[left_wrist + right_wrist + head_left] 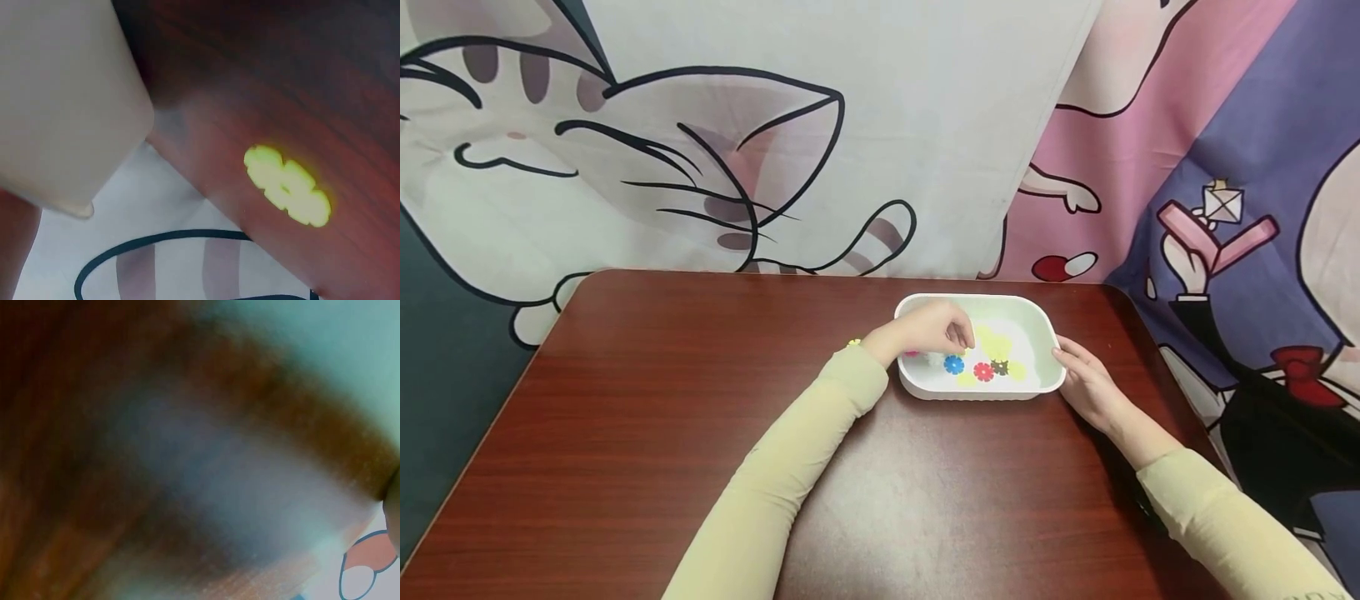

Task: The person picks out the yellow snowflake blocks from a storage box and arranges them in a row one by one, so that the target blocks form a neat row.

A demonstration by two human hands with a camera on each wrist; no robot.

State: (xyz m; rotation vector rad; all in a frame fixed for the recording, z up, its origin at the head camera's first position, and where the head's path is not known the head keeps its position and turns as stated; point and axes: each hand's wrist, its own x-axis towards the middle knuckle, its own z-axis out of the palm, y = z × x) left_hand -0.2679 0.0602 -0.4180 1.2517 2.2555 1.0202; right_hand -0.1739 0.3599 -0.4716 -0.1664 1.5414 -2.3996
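Note:
A white tray (966, 394) with rounded corners stands on the table, holding several flower-shaped pieces. Among them are a blue piece (953, 364), a red piece (983, 372), a dark piece (1000, 367) and pale yellow pieces (996, 344). My left hand (936, 327) reaches over the tray's left side, fingers bent down toward the pieces; whether they pinch one is hidden. At the tray's right end, my right hand (1090, 385) grips the rim, thumb on top. Outside the tray, a yellow flower-shaped piece (287, 186) lies on the table in the left wrist view.
The brown wooden table (647, 433) extends left of and in front of the tray. Its back edge meets a cloth with a cartoon cat (647, 167). A pink and blue printed cloth (1195, 167) hangs at the right. The right wrist view is mostly blurred.

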